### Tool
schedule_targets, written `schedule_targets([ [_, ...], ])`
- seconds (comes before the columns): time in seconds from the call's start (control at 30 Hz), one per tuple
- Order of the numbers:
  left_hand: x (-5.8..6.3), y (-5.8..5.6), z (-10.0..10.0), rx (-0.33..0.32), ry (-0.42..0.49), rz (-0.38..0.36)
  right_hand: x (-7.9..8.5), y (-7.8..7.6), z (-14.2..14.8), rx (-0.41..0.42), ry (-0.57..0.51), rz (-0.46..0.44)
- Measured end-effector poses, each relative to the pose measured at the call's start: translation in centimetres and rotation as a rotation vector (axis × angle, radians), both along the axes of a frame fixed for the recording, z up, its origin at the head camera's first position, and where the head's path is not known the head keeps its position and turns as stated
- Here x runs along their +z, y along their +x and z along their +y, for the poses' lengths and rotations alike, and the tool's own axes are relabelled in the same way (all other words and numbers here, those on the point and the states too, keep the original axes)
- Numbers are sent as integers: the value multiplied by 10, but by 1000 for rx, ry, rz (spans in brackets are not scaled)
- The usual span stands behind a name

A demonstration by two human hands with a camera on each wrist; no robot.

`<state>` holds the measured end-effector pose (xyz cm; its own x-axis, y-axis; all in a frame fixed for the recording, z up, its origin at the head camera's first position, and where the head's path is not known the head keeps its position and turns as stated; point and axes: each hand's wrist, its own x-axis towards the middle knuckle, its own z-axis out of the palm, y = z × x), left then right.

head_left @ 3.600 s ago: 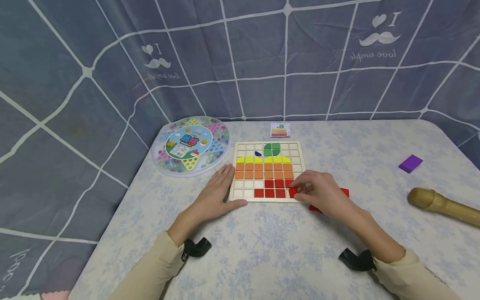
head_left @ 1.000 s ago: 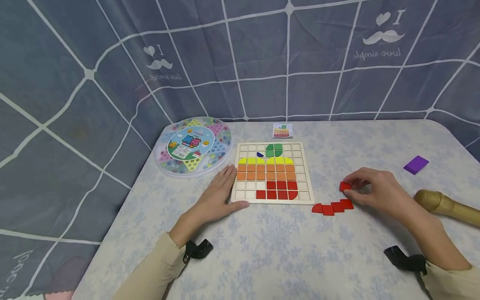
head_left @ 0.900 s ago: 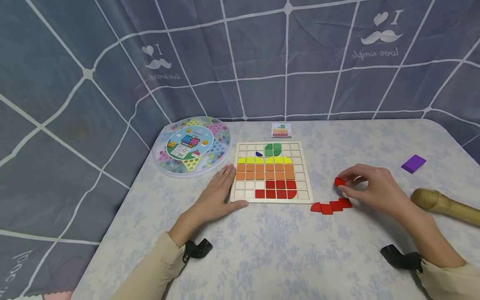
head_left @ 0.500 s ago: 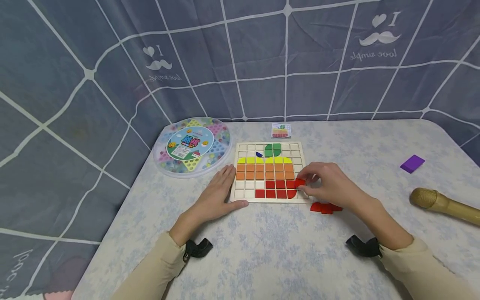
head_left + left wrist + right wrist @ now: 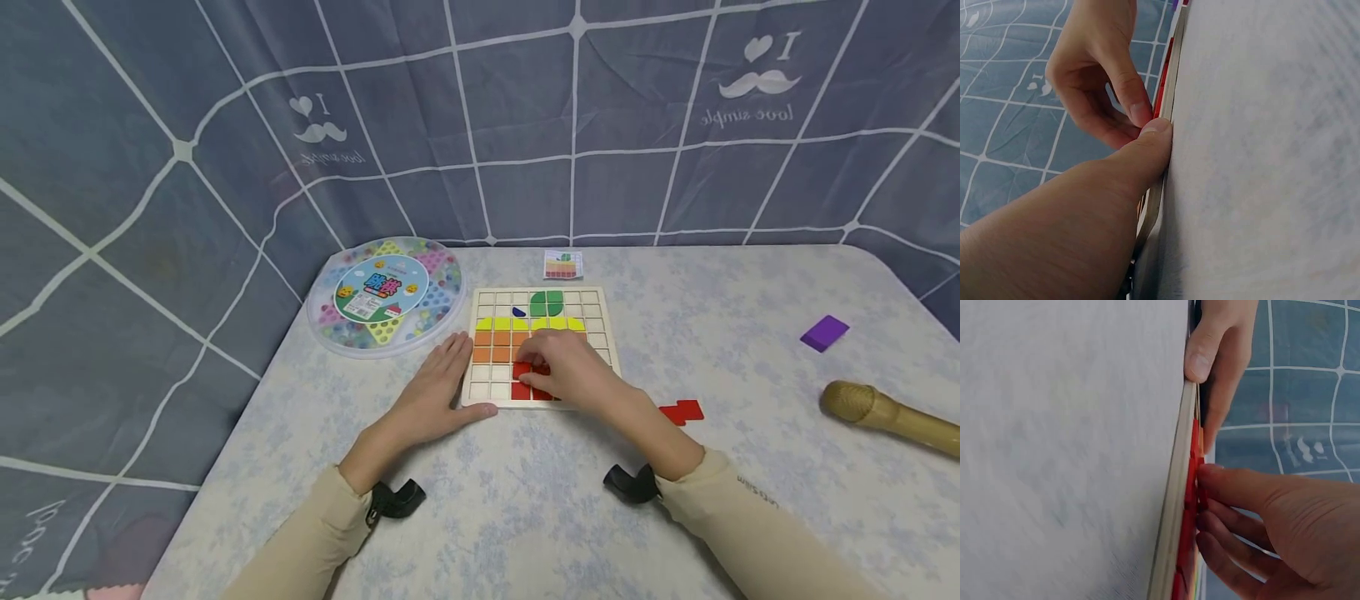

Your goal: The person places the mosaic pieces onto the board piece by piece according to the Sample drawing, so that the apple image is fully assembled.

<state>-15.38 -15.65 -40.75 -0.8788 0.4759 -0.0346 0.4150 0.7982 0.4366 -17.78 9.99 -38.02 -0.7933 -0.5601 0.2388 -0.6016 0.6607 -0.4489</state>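
A pale wooden grid board [image 5: 480, 390] lies on the table, with green, yellow, orange and red tiles set in rows and one small dark blue piece. Resting at its left side, my left hand [image 5: 423, 383] has straight fingers along the edge and its thumb at the near corner. My right hand [image 5: 573, 371] is over the board's red rows, thumb and fingers pinching a red square tile [image 5: 1202, 494] at the left end of the upper red row. That hand covers several orange and red tiles. Loose red tiles [image 5: 682, 411] lie right of the board, partly behind the right forearm.
Behind the board lies a small picture card [image 5: 562, 265]. A round clear box [image 5: 386, 287] of coloured beads stands at the back left. To the right are a purple block [image 5: 825, 333] and a golden-brown, microphone-shaped object [image 5: 892, 412]. A grid-patterned curtain [image 5: 517, 117] borders the table.
My right hand picked up a red tile from beyond the loose ones and carried it left across the board. Earlier it set a rounded red tile in the bottom row. My left hand stays put.
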Motion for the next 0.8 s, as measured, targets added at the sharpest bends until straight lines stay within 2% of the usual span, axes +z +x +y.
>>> schedule_targets([
  [0.2, 0, 0, 0, -4, -2, 3, -6, 3, -2, -9, -63, 4],
  [0.47, 1, 1, 0, -2, 8, 10, -6, 6, 3, -4, -90, 15],
  [0.8, 0, 2, 0, -6, 11, 18, 3, 14, 49, -74, -111, -42],
])
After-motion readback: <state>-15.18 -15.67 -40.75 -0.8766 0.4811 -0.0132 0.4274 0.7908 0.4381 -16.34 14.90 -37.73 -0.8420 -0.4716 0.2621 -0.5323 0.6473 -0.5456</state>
